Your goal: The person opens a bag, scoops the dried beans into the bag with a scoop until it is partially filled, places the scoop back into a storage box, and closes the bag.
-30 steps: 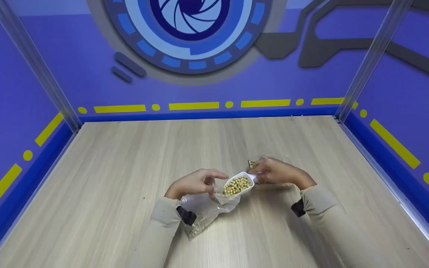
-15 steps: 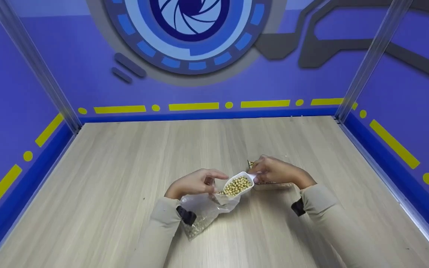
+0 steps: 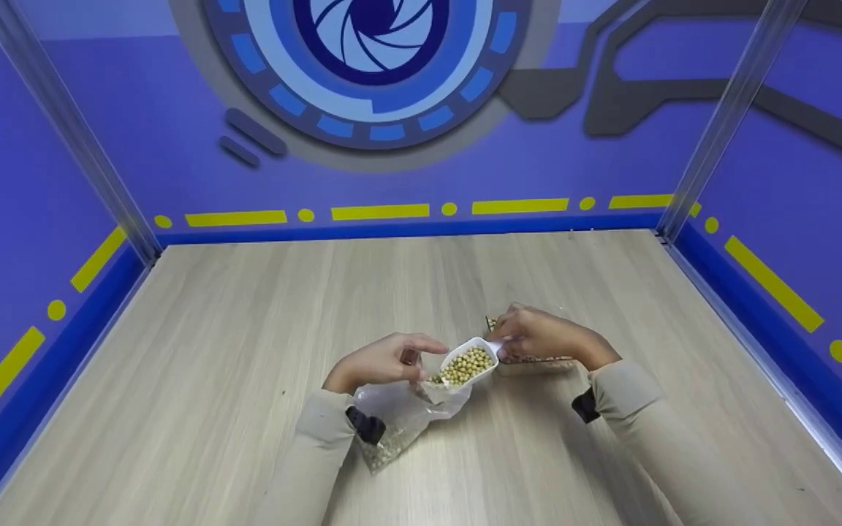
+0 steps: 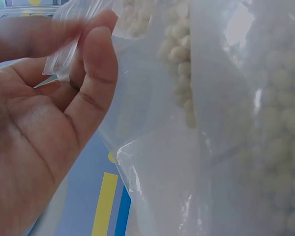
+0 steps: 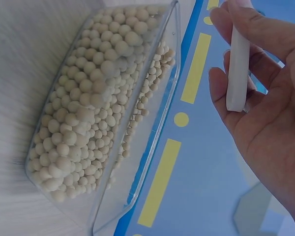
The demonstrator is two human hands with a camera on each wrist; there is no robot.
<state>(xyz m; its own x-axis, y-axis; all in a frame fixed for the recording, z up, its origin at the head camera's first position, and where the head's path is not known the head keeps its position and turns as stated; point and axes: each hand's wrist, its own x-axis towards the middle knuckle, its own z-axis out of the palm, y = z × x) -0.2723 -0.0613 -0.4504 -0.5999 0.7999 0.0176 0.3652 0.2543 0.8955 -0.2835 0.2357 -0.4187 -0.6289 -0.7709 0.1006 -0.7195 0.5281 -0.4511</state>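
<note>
My right hand (image 3: pixel 531 336) grips the handle of a white scoop (image 5: pixel 238 73), its fingers curled round it. Round pale beans (image 3: pixel 468 364) fill the scoop, which points left with its lip over the mouth of a clear plastic bag (image 3: pixel 399 416). Some beans lie at the lip and inside the bag's mouth. My left hand (image 3: pixel 384 359) pinches the bag's edge between thumb and fingers, seen close in the left wrist view. More beans show through the plastic bag (image 4: pixel 280 128), whose lower end lies toward the front of the table.
A clear plastic box (image 5: pixel 101 98) of the same beans stands on the wooden table (image 3: pixel 245 329), under and behind my right hand, partly hidden by it in the head view. Blue-purple panels (image 3: pixel 129 124) with yellow marks border the table at the back and sides.
Beans have slid from the scoop's lip into the mouth of the bag, and a bit of the white scoop shows near the lip. Both hands have hardly moved.
</note>
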